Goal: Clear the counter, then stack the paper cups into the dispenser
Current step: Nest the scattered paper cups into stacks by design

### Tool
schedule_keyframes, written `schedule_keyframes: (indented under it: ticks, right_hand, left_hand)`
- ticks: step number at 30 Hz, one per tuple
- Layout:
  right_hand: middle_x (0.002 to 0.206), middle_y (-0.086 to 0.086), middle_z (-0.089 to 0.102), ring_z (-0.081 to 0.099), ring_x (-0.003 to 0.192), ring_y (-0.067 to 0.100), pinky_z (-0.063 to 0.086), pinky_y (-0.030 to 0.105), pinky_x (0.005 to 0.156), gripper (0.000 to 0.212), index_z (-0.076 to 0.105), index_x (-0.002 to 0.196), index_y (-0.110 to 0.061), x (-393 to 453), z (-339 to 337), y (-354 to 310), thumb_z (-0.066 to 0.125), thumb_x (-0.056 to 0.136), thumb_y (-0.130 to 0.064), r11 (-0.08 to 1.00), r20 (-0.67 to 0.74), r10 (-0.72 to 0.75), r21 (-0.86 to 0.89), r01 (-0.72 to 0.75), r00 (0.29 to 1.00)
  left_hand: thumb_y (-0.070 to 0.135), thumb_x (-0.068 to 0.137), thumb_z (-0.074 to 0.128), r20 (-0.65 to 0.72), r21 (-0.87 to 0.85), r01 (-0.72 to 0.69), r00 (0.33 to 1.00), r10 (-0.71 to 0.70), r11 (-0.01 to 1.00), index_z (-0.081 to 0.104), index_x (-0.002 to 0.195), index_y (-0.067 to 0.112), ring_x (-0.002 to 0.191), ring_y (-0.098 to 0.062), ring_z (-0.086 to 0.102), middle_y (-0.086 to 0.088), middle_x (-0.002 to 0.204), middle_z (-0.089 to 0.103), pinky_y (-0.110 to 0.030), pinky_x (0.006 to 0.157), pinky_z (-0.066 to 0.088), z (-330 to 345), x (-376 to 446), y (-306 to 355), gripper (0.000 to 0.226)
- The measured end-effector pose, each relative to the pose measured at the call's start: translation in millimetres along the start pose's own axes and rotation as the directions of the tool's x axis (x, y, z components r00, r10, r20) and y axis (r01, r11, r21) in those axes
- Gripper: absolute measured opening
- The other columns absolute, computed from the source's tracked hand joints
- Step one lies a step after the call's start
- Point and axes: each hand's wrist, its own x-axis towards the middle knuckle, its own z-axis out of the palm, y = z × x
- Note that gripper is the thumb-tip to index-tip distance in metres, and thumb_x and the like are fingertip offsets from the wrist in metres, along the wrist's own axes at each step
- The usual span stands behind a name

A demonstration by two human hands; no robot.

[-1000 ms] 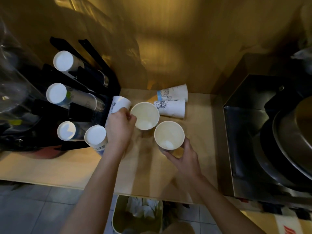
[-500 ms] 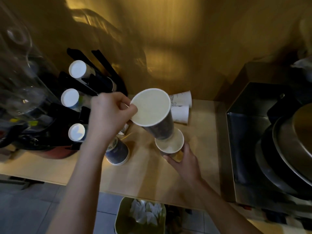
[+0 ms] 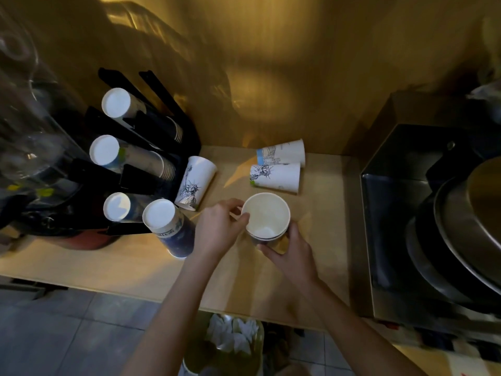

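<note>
Two paper cups stand nested, mouth up, as one stack (image 3: 267,217) in the middle of the wooden counter (image 3: 108,264). My left hand (image 3: 219,229) pinches the inner cup's rim on its left side. My right hand (image 3: 290,249) wraps the outer cup from the front right. A black cup dispenser (image 3: 141,147) at the left holds three rows of stacked cups, bottoms toward me. One dark blue cup (image 3: 169,226) stands upside down in front of it. A white printed cup (image 3: 193,183) lies beside it, and two more printed cups (image 3: 278,168) lie on their sides at the back.
A steel sink (image 3: 406,213) with large metal bowls (image 3: 466,221) fills the right side. Clear glassware (image 3: 24,104) stands at the far left. A bin with crumpled paper (image 3: 230,340) sits on the floor below the counter's front edge. A golden wall backs the counter.
My left hand lifted one upright cup, carried it right and lowered it into the cup that my right hand holds. The upside-down blue cup and the lying white cup now show uncovered.
</note>
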Motion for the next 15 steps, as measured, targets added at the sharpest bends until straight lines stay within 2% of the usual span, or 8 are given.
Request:
schedule_keyframes:
  ticks: [3,6,9,11,14,15]
  right_hand:
    - [0.116,0.005,0.066,0.061,0.107,0.023,0.048,0.03,0.078,0.07,0.046,0.118,-0.016,1,0,1,0.079,0.063,-0.044,1.0,0.004,0.0,-0.003,0.0,1.0]
    - [0.117,0.004,0.065,0.061,0.108,0.021,0.049,0.03,0.078,0.071,0.046,0.12,-0.018,1,0,0,0.079,0.064,-0.045,1.0,-0.003,-0.01,0.001,0.01,1.0]
    - [0.117,0.005,0.065,0.061,0.107,0.022,0.049,0.031,0.078,0.072,0.045,0.122,-0.017,3,2,-3,0.079,0.064,-0.044,1.0,-0.005,-0.019,0.003,0.019,1.0]
    - [0.118,0.006,0.064,0.06,0.108,0.024,0.049,0.031,0.078,0.071,0.044,0.122,-0.016,7,3,-6,0.079,0.065,-0.041,0.999,0.014,-0.037,0.004,0.037,0.999]
    - [0.122,0.006,0.062,0.058,0.111,0.024,0.047,0.03,0.079,0.073,0.041,0.128,-0.016,16,10,-17,0.077,0.068,-0.039,0.997,0.038,-0.068,0.027,0.067,0.997]
    - [0.123,0.005,0.061,0.057,0.112,0.023,0.047,0.029,0.08,0.074,0.04,0.129,-0.017,19,14,-21,0.076,0.069,-0.039,0.996,0.048,-0.074,0.045,0.072,0.996]
  left_hand:
    - [0.021,0.083,0.061,-0.003,-0.11,0.023,1.0,-0.024,0.994,0.066,0.11,0.019,0.082,-0.022,0.068,-0.006,0.101,0.072,-0.031,0.08,0.053,11,-2,-6,0.027]
    - [0.02,0.086,0.058,-0.008,-0.304,0.097,0.994,-0.105,0.948,0.065,0.114,0.022,0.094,-0.021,0.067,-0.007,0.105,0.073,-0.01,0.073,0.044,20,-7,-9,0.029]
    - [0.023,0.088,0.056,-0.02,-0.437,0.165,0.981,-0.193,0.884,0.063,0.118,0.022,0.104,-0.028,0.063,-0.012,0.113,0.07,-0.019,0.075,0.045,27,-10,-10,0.03]
    - [0.023,0.089,0.055,-0.059,-0.443,0.163,0.976,-0.211,0.882,0.063,0.118,0.02,0.105,-0.029,0.063,-0.014,0.114,0.07,-0.017,0.071,0.044,27,-9,-11,0.03]
    - [0.022,0.091,0.052,-0.136,-0.425,0.163,0.961,-0.241,0.89,0.06,0.121,0.017,0.102,-0.009,0.06,-0.009,0.116,0.069,-0.003,0.068,0.039,23,-6,-12,0.031]
    - [0.023,0.091,0.051,-0.16,-0.416,0.166,0.955,-0.251,0.894,0.059,0.123,0.017,0.098,-0.006,0.057,-0.009,0.114,0.07,-0.003,0.066,0.038,22,-6,-13,0.033]
